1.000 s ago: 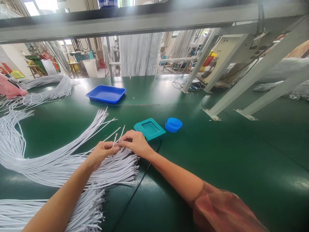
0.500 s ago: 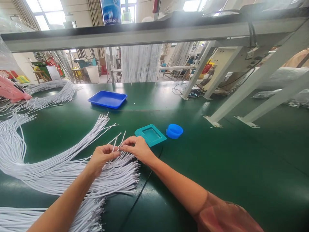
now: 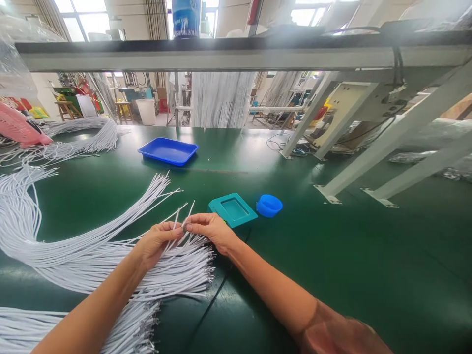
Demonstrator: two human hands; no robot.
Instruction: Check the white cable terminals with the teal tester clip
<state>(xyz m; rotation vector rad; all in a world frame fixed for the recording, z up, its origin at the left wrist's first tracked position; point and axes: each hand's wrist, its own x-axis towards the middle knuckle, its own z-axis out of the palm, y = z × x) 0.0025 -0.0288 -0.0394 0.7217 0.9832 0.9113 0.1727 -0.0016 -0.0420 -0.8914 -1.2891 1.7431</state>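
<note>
My left hand is closed in a pinch on thin white cables, whose tips stick up past the fingers. Fingertip to fingertip with it, my right hand pinches at the end of a white cable; the exact spot between the fingers is too small to make out. Under both hands lies a thick bundle of white cables with dark ends pointing right. Another bundle curves up behind my left hand. Just beyond my right hand sits a teal tray, with a round blue dish beside it.
A blue rectangular tray stands farther back on the green table. White metal legs rise at the right under a long crossbar. At the left are a pink tool-like object and coiled cables.
The view has shifted slightly, so the table things sit a little farther right. Both hands stay together at the cable ends, with only small finger movement.
</note>
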